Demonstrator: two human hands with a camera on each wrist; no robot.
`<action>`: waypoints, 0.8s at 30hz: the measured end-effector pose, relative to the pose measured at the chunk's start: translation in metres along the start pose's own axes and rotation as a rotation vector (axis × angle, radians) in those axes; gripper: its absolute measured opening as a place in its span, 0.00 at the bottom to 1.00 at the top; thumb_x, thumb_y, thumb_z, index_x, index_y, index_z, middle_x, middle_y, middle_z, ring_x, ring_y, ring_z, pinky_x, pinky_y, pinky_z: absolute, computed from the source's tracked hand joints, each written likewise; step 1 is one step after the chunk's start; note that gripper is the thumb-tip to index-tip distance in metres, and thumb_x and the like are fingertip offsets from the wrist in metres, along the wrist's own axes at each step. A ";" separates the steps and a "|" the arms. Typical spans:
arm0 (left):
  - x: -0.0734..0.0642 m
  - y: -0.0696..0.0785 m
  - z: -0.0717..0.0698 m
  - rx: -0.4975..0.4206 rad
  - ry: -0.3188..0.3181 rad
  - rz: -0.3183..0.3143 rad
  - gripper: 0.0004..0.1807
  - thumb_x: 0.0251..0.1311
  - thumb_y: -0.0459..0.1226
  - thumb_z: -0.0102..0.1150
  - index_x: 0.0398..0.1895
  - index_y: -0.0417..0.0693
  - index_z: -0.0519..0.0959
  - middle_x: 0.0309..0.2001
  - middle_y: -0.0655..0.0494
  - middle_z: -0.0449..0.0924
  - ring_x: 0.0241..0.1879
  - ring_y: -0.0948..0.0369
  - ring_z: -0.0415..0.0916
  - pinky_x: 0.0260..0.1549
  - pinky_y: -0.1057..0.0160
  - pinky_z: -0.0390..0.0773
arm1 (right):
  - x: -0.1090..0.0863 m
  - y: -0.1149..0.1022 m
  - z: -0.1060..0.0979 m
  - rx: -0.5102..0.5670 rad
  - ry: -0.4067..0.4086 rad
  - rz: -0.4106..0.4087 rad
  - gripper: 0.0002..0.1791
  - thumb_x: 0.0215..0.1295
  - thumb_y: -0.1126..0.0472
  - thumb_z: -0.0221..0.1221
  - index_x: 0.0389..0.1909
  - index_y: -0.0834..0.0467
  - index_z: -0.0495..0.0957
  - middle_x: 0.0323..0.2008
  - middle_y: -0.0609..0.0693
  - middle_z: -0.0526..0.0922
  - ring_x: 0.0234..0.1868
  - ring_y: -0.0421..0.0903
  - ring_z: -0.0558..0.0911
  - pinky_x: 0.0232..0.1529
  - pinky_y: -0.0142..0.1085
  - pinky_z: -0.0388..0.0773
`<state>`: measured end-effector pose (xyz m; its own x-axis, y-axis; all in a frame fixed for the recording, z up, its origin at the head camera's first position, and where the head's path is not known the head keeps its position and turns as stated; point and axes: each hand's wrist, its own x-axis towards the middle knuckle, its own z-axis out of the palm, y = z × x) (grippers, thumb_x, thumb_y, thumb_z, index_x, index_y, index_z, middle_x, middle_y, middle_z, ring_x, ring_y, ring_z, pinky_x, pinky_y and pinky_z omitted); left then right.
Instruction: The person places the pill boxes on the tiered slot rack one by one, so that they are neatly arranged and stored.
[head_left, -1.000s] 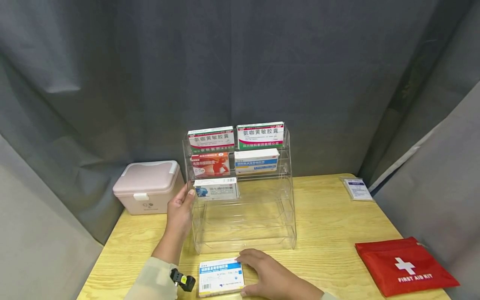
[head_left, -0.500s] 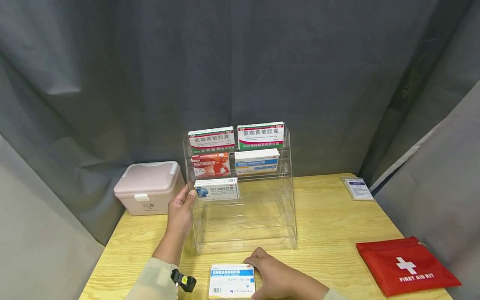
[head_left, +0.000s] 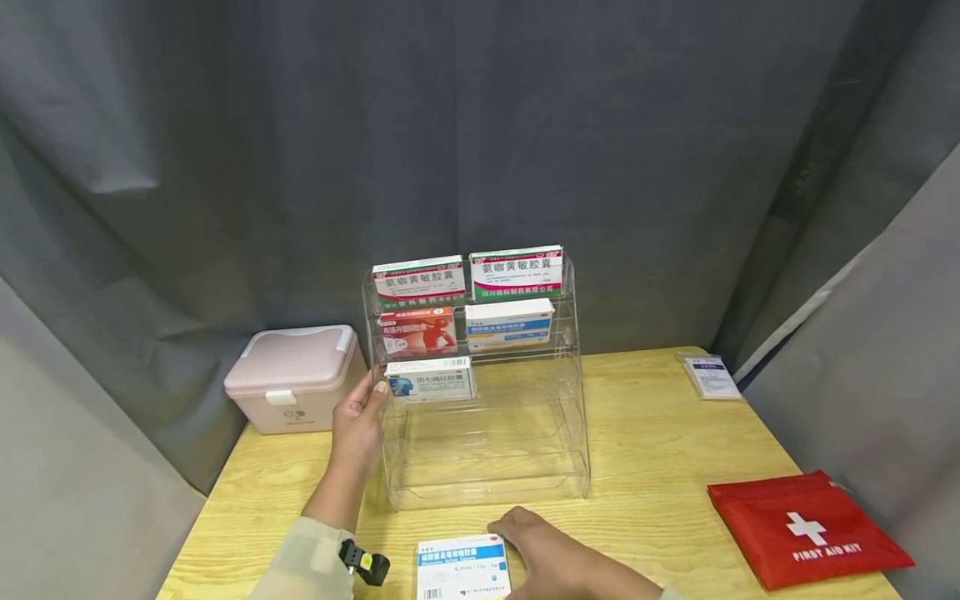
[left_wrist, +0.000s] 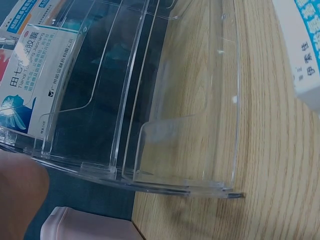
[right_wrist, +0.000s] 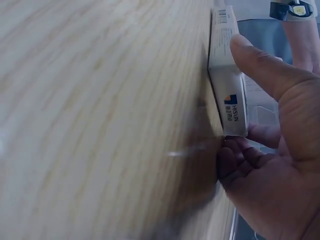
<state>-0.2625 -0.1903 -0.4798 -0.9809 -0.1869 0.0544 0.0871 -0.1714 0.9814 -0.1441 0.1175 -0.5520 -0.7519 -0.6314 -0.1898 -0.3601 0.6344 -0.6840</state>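
Observation:
My left hand (head_left: 357, 427) grips the left side of a clear acrylic tiered rack (head_left: 491, 490), thumb in front beside a grey-white medicine box (head_left: 435, 383) on the third tier. At the table's near edge, my right hand (head_left: 551, 557) pinches a blue-and-white medicine box (head_left: 459, 568) at its right end. In the right wrist view, the thumb lies on one long side of that medicine box (right_wrist: 226, 70), which sits low over the wood. Higher tiers hold two green-and-white boxes (head_left: 516, 273), a red box (head_left: 420, 332) and another blue-and-white box (head_left: 510, 325).
Left of the rack stands a pink lidded case (head_left: 292, 379). A red first aid pouch (head_left: 810, 529) lies at the right on the wooden table (head_left: 652, 450), with a small bagged packet (head_left: 711, 377) farther back. Dark curtains (head_left: 450, 125) enclose the back and sides.
The blue-and-white medicine box in my right hand has slid right and then a little nearer the front edge. My left hand stays at the rack's side.

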 end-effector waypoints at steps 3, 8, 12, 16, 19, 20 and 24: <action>0.000 -0.001 -0.001 -0.007 -0.007 -0.002 0.29 0.84 0.35 0.54 0.84 0.44 0.65 0.86 0.49 0.60 0.87 0.51 0.55 0.86 0.53 0.58 | 0.001 0.001 0.001 0.000 0.005 -0.017 0.52 0.53 0.39 0.82 0.74 0.58 0.73 0.69 0.50 0.77 0.68 0.53 0.79 0.68 0.50 0.86; 0.001 -0.002 -0.001 0.000 -0.008 0.003 0.29 0.84 0.36 0.54 0.84 0.44 0.65 0.86 0.50 0.60 0.87 0.51 0.55 0.86 0.52 0.58 | -0.001 0.006 0.002 0.111 0.013 -0.052 0.46 0.54 0.45 0.83 0.70 0.53 0.73 0.62 0.47 0.81 0.60 0.47 0.82 0.63 0.43 0.89; 0.001 -0.002 -0.002 0.000 -0.007 0.003 0.29 0.84 0.36 0.54 0.84 0.45 0.65 0.86 0.50 0.60 0.87 0.51 0.55 0.86 0.53 0.59 | -0.001 0.011 -0.001 0.342 0.043 -0.065 0.28 0.64 0.54 0.78 0.60 0.52 0.76 0.47 0.45 0.81 0.43 0.39 0.81 0.46 0.27 0.85; 0.002 -0.002 -0.001 -0.003 -0.007 0.008 0.29 0.84 0.36 0.54 0.84 0.45 0.65 0.86 0.51 0.60 0.86 0.52 0.55 0.86 0.53 0.59 | -0.004 0.012 -0.015 0.496 0.126 -0.043 0.14 0.72 0.57 0.72 0.52 0.53 0.81 0.44 0.47 0.84 0.43 0.42 0.83 0.42 0.28 0.85; 0.002 -0.002 -0.001 -0.003 -0.004 0.011 0.29 0.84 0.36 0.54 0.84 0.44 0.65 0.86 0.49 0.60 0.86 0.51 0.56 0.86 0.53 0.60 | -0.008 0.011 -0.035 0.529 0.212 -0.024 0.12 0.72 0.58 0.72 0.52 0.55 0.83 0.46 0.50 0.85 0.49 0.46 0.84 0.44 0.31 0.88; 0.002 -0.003 -0.001 -0.001 -0.001 0.008 0.29 0.84 0.36 0.54 0.83 0.45 0.66 0.86 0.50 0.61 0.86 0.51 0.56 0.85 0.53 0.60 | -0.010 0.011 -0.044 0.538 0.241 -0.021 0.12 0.73 0.59 0.71 0.52 0.56 0.83 0.47 0.52 0.86 0.50 0.47 0.85 0.45 0.31 0.89; 0.002 -0.003 -0.002 0.005 -0.005 0.008 0.29 0.84 0.37 0.55 0.83 0.46 0.66 0.86 0.50 0.61 0.86 0.51 0.56 0.85 0.53 0.60 | -0.019 0.007 -0.088 0.532 0.416 -0.020 0.16 0.74 0.62 0.69 0.59 0.60 0.84 0.52 0.58 0.89 0.50 0.46 0.89 0.50 0.33 0.92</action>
<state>-0.2648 -0.1925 -0.4835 -0.9810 -0.1835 0.0631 0.0941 -0.1652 0.9818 -0.1813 0.1736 -0.4912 -0.9362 -0.3491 0.0406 -0.1353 0.2513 -0.9584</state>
